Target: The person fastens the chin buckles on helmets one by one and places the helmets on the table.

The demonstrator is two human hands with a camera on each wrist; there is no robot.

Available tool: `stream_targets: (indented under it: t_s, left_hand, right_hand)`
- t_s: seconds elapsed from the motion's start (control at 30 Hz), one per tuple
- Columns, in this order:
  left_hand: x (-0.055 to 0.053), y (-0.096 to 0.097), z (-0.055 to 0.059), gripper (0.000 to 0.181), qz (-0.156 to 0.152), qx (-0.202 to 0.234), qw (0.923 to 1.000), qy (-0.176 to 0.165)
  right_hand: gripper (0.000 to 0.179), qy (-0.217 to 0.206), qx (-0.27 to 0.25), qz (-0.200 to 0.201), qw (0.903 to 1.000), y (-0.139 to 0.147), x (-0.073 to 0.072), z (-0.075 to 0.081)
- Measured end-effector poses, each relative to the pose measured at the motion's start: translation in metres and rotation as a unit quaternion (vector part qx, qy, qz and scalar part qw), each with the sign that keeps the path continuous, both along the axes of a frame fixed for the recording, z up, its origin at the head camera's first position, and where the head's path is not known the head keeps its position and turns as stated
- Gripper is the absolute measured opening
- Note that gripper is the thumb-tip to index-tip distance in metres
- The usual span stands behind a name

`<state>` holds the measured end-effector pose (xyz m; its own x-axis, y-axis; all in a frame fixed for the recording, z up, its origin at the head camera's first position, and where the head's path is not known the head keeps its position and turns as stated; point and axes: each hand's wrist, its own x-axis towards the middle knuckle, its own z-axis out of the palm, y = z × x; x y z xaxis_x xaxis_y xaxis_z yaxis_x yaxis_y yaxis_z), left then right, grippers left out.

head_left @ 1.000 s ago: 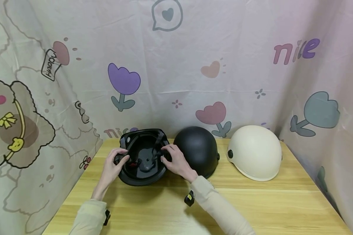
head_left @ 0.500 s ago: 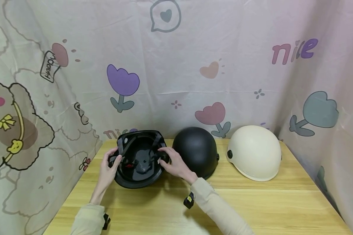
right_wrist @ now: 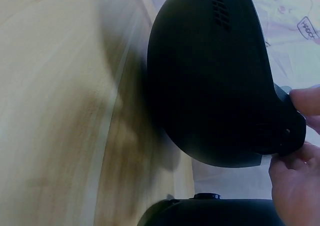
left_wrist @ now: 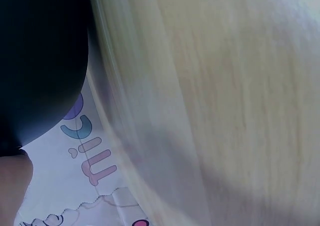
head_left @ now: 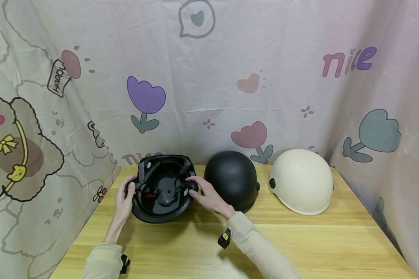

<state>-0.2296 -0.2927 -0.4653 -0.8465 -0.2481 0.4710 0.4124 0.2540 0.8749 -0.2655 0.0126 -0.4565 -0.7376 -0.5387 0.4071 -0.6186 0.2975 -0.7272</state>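
A black helmet (head_left: 158, 219) lies upside down at the left of the group in the head view, its dark lining, straps and a small red part facing up. My left hand (head_left: 123, 199) grips its left side, thumb on the inner edge. My right hand (head_left: 209, 195) pinches the ear part on the opposite side between thumb and fingers. The right wrist view shows the helmet's rounded shell (right_wrist: 210, 81) and my right fingers (right_wrist: 305, 101) at its edge. In the left wrist view, only a bit of a left finger (left_wrist: 12, 183) appears below the dark shell (left_wrist: 42, 61).
A second black helmet (head_left: 230, 180) stands dome up just right of the held one. Further right is a cream helmet (head_left: 302, 180), also dome up. All are near the back of the wooden table (head_left: 300, 244), before a printed curtain (head_left: 202, 77).
Both hands have shifted the overturned black helmet a little to the left, away from the second black one. The other two helmets stay in place.
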Motion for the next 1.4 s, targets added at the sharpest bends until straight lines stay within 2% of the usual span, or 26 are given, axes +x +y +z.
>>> stream_targets:
  t_s: [0.33, 0.73, 0.97, 1.2, 1.4]
  left_hand:
    - [0.001, -0.003, 0.002, 0.042, -0.004, 0.002, 0.9998, 0.021]
    - [0.006, -0.004, 0.005, 0.04, -0.002, -0.004, 0.9992, 0.04]
    - [0.007, -0.004, 0.009, 0.04, -0.006, 0.011, 0.9992, 0.039]
    - [0.006, -0.003, 0.012, 0.041, -0.008, 0.018, 0.9989, 0.043]
    - [0.006, -0.002, 0.013, 0.042, -0.015, 0.029, 0.9982, 0.05]
  right_hand:
    - [0.047, 0.057, -0.022, -0.031, 0.9977, -0.004, -0.001, -0.007]
    - [0.053, 0.048, -0.034, -0.056, 0.9967, -0.007, 0.005, -0.007]
    - [0.054, 0.07, -0.013, -0.085, 0.9938, -0.009, 0.006, -0.011]
    - [0.059, 0.064, -0.03, -0.084, 0.994, -0.011, 0.005, -0.013]
    - [0.052, 0.074, -0.015, -0.103, 0.9918, -0.011, 0.006, -0.013]
